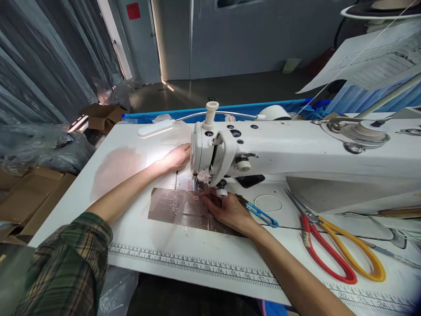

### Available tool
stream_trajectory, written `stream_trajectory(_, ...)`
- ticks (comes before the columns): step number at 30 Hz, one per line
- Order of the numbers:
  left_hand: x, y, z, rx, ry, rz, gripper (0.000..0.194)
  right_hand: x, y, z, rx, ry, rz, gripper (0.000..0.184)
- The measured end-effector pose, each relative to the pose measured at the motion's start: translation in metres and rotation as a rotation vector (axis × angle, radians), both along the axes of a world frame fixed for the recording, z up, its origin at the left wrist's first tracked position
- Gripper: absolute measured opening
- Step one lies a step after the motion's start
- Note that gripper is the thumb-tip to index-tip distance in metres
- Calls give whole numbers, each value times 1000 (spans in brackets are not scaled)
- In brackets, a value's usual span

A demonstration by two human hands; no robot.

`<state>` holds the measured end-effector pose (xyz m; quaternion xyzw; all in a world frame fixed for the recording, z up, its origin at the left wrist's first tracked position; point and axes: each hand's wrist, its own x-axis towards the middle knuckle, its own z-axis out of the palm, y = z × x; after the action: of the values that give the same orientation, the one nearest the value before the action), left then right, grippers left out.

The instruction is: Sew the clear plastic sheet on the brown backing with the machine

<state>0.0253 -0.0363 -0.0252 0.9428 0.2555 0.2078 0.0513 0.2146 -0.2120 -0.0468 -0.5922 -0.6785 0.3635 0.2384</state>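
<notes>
A white sewing machine (276, 147) stands across the table, its needle area above a brown, shiny flat piece (174, 210). On that piece lies something thin and see-through, with a small red-and-white mark (196, 197) near the presser foot. My right hand (228, 208) rests on the brown piece just right of the needle, thumb and forefinger drawn together by the mark; what they pinch is too small to tell. My left hand (179, 157) reaches to the rear left of the machine head, fingers bent, their tips hidden behind it.
Blue-handled thread snips (261, 215) lie right of my right hand. Scissors (325, 237) with red and yellow handles lie farther right. A printed ruler (197, 265) runs along the front edge. A white lamp (156, 128) sits behind; cardboard boxes (29, 197) stand left.
</notes>
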Motion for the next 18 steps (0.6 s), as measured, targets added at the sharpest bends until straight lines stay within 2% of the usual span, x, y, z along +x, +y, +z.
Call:
stream_trajectory(3,-21,-24,3,49,-82,-8,20,-1,-1,5,21,-32,-12,32)
stream_trajectory(6,-43,-64,2,84,-165,-177,18,-3,-2,10,8,-39,-11,33)
stream_trajectory(7,-48,-78,1,58,-158,-287,19,-4,-3,12,6,-42,-4,32)
stream_trajectory(9,-55,-103,-1,-1,-29,-400,36,-6,-3,14,15,-63,5,26)
stream_trajectory(11,-57,-120,-4,-18,140,-346,67,-10,-4,15,46,-111,-12,21)
stream_trajectory(13,-56,-128,-6,-19,265,-224,87,-13,-6,16,97,-159,-46,19)
stream_trajectory(15,-53,-128,-8,-32,313,-141,94,-16,-8,16,135,-193,-81,21)
stream_trajectory(18,-50,-124,-8,-35,278,-88,95,-15,-12,14,145,-208,-138,27)
